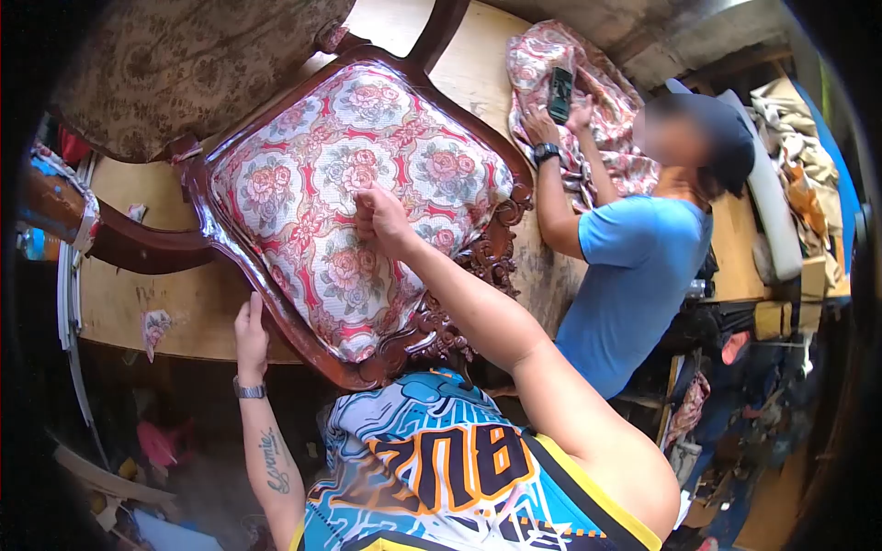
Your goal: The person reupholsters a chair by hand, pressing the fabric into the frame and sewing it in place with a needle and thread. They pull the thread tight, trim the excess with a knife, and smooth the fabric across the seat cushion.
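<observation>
A carved dark-wood chair point(276, 308) lies on a wooden table point(184, 303), its floral red-and-white seat cushion point(312, 156) facing up. My right hand point(381, 219) rests on the middle of the cushion, fingers bent and pressing the fabric. My left hand point(250, 335) is at the chair's wooden frame on the near left edge, fingers up against the rim; a watch sits on that wrist. Neither hand holds a tool that I can see.
A co-worker in a blue shirt point(634, 275) leans on the table at right, holding a phone point(559, 94) over floral fabric point(597, 119). Another brown patterned cushion point(184, 64) lies at top left. Scraps point(154, 326) and clutter fill the floor and right side.
</observation>
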